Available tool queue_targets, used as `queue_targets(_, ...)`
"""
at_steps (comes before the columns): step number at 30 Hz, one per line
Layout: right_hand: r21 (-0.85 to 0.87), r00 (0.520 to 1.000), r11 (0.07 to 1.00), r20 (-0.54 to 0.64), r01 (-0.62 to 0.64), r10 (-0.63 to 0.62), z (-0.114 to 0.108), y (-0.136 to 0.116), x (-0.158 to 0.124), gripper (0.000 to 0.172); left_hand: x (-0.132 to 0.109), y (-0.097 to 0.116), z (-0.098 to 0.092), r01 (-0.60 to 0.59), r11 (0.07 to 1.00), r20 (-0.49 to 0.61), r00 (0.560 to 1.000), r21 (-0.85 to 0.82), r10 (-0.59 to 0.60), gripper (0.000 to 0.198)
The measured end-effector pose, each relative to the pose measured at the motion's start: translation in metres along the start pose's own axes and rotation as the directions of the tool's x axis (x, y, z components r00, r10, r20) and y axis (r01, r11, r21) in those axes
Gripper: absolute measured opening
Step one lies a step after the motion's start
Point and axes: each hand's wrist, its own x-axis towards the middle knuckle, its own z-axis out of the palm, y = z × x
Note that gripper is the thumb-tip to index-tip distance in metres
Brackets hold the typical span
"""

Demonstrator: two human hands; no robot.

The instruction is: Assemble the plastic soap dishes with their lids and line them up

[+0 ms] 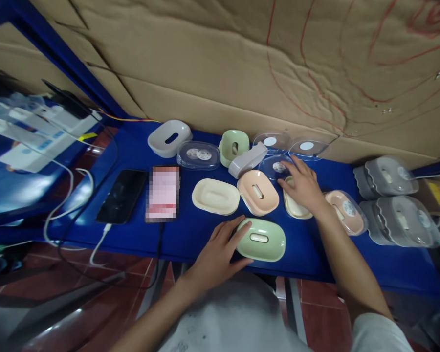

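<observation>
My left hand (220, 249) wraps round the left end of a pale green soap dish (276, 240), with its fingers on the far rim and its thumb at the near side. A cream slotted piece shows in the dish's middle. My right hand (303, 185) reaches over a cream dish (299, 211), partly hiding it. Its fingers are apart, the tips beside a clear plastic lid (266, 168) with a round label. A peach dish (267, 200) and a cream oval tray (215, 196) lie between and beyond my hands.
Along the back stand a grey dish (159, 142), a green box (240, 139), a grey band-like piece (247, 160) and more clear lids (308, 149). A lidded peach dish (346, 212) and grey stacks (383, 220) are right. Two phones (122, 195) and cables lie left.
</observation>
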Motion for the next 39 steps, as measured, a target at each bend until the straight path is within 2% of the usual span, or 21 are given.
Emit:
queue_targets(3,-0.046,0.977,0.992,0.185,0.116,-0.106,-0.001,0.003,0.023,0.072,-0.001,0.0,0.0,0.021,1.0,-0.003,1.0,0.0,-0.021,0.096)
queue_targets(5,-0.054,0.965,0.991,0.239,0.125,-0.108,-0.003,0.013,0.035,0.085,-0.001,0.001,-0.001,0.031,0.999,-0.003,1.0,-0.011,-0.031,0.097)
queue_targets(9,-0.051,0.964,0.989,0.235,0.142,-0.126,-0.004,0.034,0.051,0.097,-0.001,0.001,-0.004,0.038,0.998,0.004,0.999,-0.041,-0.038,0.095)
queue_targets(13,0.093,0.969,0.987,0.199,0.129,-0.145,-0.01,0.035,0.05,0.094,-0.002,0.0,-0.006,0.054,0.996,0.038,0.998,-0.075,-0.052,0.092)
queue_targets(15,0.136,0.985,0.983,0.096,0.127,-0.14,-0.019,0.026,0.034,0.091,-0.002,-0.001,-0.006,0.072,0.994,0.049,0.996,-0.085,-0.068,0.095)
queue_targets(18,0.141,0.988,0.978,-0.047,0.15,-0.145,-0.035,0.002,-0.014,0.09,-0.001,-0.001,-0.004,0.084,0.992,0.054,0.995,-0.093,-0.079,0.097)
queue_targets(20,0.132,0.983,0.974,-0.011,0.186,-0.186,-0.039,-0.02,-0.056,0.091,0.0,0.0,-0.003,0.092,0.99,0.046,0.995,-0.104,-0.088,0.098)
queue_targets(23,0.119,0.96,0.955,0.048,0.27,-0.278,-0.03,-0.056,-0.113,0.094,0.001,0.0,-0.001,0.091,0.989,0.011,0.996,-0.117,-0.091,0.1)
queue_targets(26,0.072,0.954,0.957,0.085,0.281,-0.287,-0.009,-0.087,-0.146,0.091,0.002,-0.001,0.0,0.086,0.99,-0.005,0.996,-0.111,-0.087,0.1)
queue_targets(29,0.044,0.962,0.964,0.062,0.263,-0.265,0.006,-0.108,-0.154,0.086,0.001,-0.001,-0.001,0.092,0.992,0.004,0.996,-0.091,-0.092,0.098)
queue_targets(32,0.029,0.968,0.968,0.026,0.25,-0.251,0.012,-0.114,-0.15,0.084,0.001,-0.002,-0.001,0.08,0.993,0.006,0.997,-0.089,-0.08,0.098)
queue_targets(39,0.054,0.956,0.955,0.021,0.291,-0.292,0.013,-0.096,-0.145,0.086,0.001,-0.001,0.0,0.073,0.993,0.016,0.997,-0.097,-0.071,0.093)
